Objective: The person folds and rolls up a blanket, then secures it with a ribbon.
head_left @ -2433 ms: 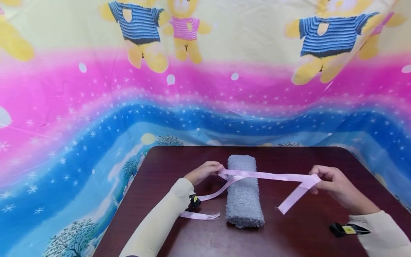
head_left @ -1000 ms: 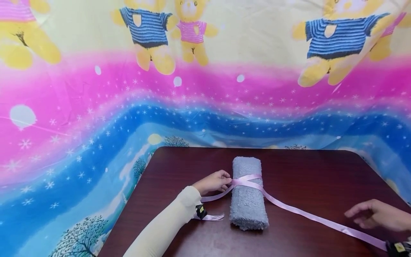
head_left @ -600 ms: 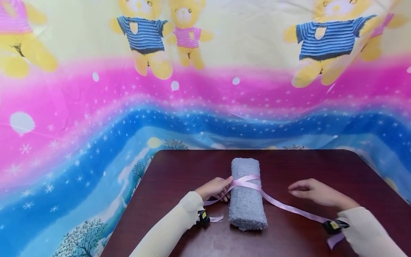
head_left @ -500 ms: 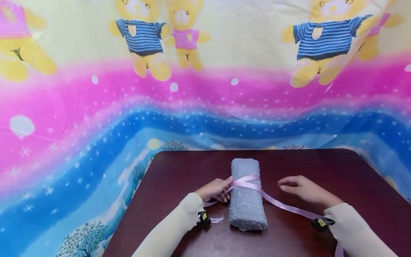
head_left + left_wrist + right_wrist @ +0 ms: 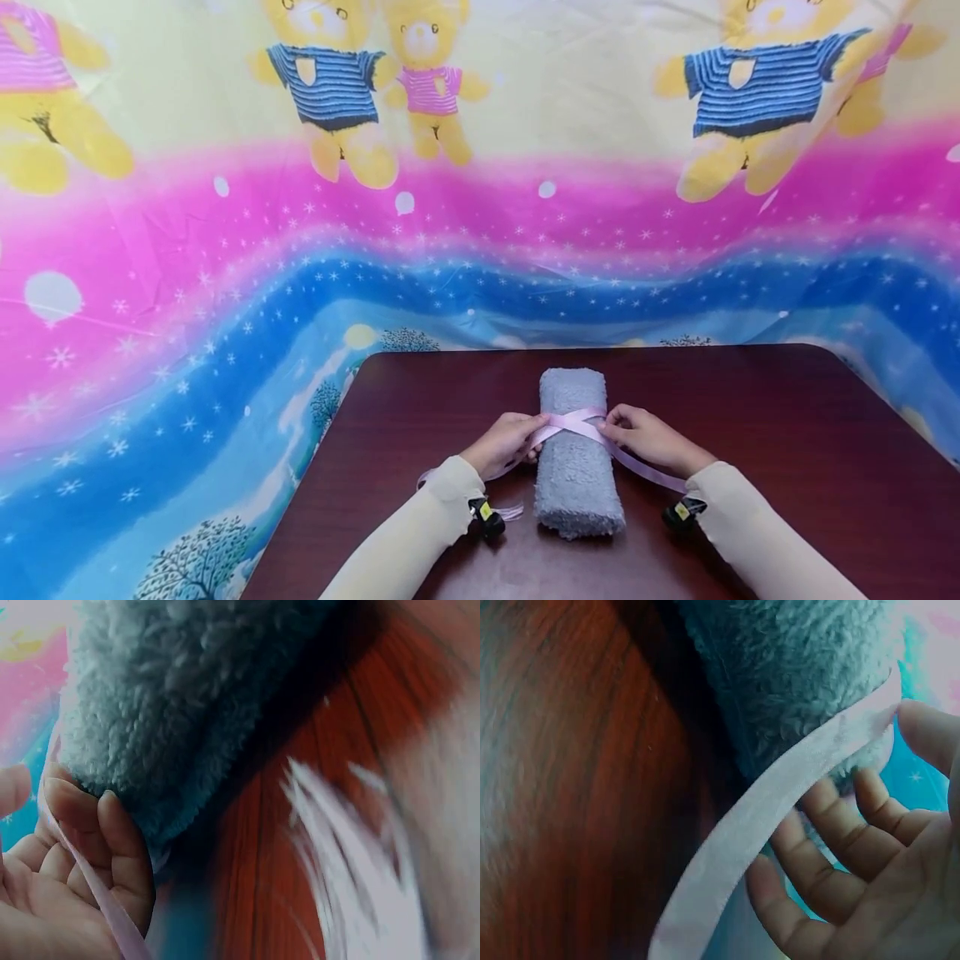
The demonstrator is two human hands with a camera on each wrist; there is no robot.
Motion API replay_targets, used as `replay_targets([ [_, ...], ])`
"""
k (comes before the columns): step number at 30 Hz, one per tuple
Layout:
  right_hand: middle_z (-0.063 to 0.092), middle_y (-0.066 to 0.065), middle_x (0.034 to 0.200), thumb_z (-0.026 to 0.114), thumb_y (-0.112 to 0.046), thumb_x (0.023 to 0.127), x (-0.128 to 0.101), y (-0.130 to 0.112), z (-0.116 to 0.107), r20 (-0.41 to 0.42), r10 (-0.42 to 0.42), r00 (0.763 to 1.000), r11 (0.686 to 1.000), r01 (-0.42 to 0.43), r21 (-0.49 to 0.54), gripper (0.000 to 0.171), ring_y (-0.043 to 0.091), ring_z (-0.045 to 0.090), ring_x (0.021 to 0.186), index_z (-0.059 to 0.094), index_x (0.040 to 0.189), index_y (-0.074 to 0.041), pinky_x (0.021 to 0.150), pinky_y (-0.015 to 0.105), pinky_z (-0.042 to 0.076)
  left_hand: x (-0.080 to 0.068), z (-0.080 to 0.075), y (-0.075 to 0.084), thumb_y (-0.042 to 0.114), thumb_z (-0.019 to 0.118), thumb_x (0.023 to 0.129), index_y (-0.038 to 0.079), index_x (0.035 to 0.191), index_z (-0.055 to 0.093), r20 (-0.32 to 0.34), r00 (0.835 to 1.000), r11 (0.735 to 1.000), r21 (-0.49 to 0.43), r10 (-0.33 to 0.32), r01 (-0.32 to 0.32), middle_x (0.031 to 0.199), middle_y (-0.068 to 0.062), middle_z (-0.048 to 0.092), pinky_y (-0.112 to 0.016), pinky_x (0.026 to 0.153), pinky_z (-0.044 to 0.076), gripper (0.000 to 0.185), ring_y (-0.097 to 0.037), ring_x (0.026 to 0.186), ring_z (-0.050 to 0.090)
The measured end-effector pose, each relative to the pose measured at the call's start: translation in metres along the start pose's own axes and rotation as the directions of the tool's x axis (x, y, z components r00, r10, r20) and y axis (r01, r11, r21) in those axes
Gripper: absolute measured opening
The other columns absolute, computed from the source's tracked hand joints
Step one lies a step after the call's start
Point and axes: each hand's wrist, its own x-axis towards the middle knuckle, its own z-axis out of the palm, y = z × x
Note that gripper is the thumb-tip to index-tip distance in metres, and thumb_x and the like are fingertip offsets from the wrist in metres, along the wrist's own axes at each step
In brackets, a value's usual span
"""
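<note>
Pinching pink ribbon (image 5: 574, 422) with left grip (image 5: 502, 443); touching it with right grip (image 5: 654, 437), cannot tell whether pinching. Crossed over rolled gray towel (image 5: 577, 487) between both grips on dark surface (image 5: 705, 379).

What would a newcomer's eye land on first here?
Probably the pink and blue cloth backdrop printed with yellow bears, hanging behind the glossy dark red table. Next, the rolled fluffy grey towel on that table, with a pale pink satin ribbon crossed over it between the left hand and right hand.
</note>
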Motion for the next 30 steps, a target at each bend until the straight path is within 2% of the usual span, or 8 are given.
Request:
replay_targets([
  [5,0.055,0.003,0.075,0.059,-0.046,0.096,0.001,0.002,0.003,-0.031,-0.001,1.000,0.998,0.003,0.061,0.034,0.019,0.050,0.067,0.062,0.093,-0.012,0.056,0.029,0.042,0.003,0.001,0.001,0.035,0.067,0.092,0.008,0.081,0.066,0.006,1.000,0.998,-0.062,-0.031,0.031,0.061,-0.001,0.055,-0.024,0.051,0.046,0.029,-0.007,0.049,0.047],
  [8,0.052,0.002,0.072,0.061,-0.042,0.095,0.001,0.001,0.004,-0.037,-0.036,0.999,0.995,0.039,0.087,0.031,0.018,0.047,0.067,0.063,0.089,-0.012,0.056,0.028,0.040,0.003,0.003,0.003,0.029,0.068,0.092,0.008,0.082,0.067,-0.020,1.000,0.994,-0.105,-0.016,0.014,0.061,-0.001,0.054,-0.024,0.051,0.046,0.023,-0.007,0.049,0.046],
  [13,0.053,0.003,0.073,0.067,-0.030,0.093,-0.002,-0.005,0.006,0.001,-0.083,0.997,0.985,0.082,0.155,0.022,0.017,0.046,0.070,0.066,0.088,-0.009,0.060,0.027,0.038,0.000,0.008,0.008,0.022,0.068,0.092,0.006,0.086,0.068,-0.047,0.999,0.991,-0.136,0.004,-0.010,0.061,-0.001,0.054,-0.024,0.051,0.046,0.018,-0.007,0.049,0.045],
  [18,0.054,0.003,0.069,0.069,-0.021,0.092,-0.006,-0.013,0.010,0.048,-0.108,0.993,0.971,0.095,0.220,0.014,0.013,0.044,0.062,0.069,0.088,-0.008,0.053,0.024,0.037,-0.001,0.011,0.009,0.018,0.067,0.092,0.003,0.096,0.070,-0.052,0.999,0.986,-0.168,0.003,-0.012,0.061,0.000,0.054,-0.023,0.049,0.044,0.016,-0.005,0.047,0.043],
  [26,0.052,-0.003,0.065,0.071,-0.026,0.090,-0.008,-0.029,0.015,0.026,-0.117,0.993,0.989,0.114,0.094,0.016,0.009,0.042,0.059,0.069,0.081,-0.013,0.050,0.022,0.035,0.000,0.018,0.009,0.012,0.067,0.090,0.003,0.093,0.069,-0.117,0.993,0.965,-0.260,-0.006,-0.024,0.062,0.001,0.048,-0.019,0.045,0.040,0.010,-0.002,0.044,0.034],
  [30,0.055,-0.004,0.067,0.072,-0.023,0.089,-0.006,-0.033,0.018,-0.005,-0.117,0.993,0.992,0.117,0.046,0.015,0.011,0.045,0.061,0.069,0.079,-0.013,0.052,0.023,0.037,0.000,0.021,0.010,0.011,0.067,0.089,0.004,0.094,0.070,-0.125,0.992,0.956,-0.294,-0.033,-0.005,0.063,0.001,0.046,-0.018,0.045,0.038,0.009,-0.001,0.043,0.031],
])
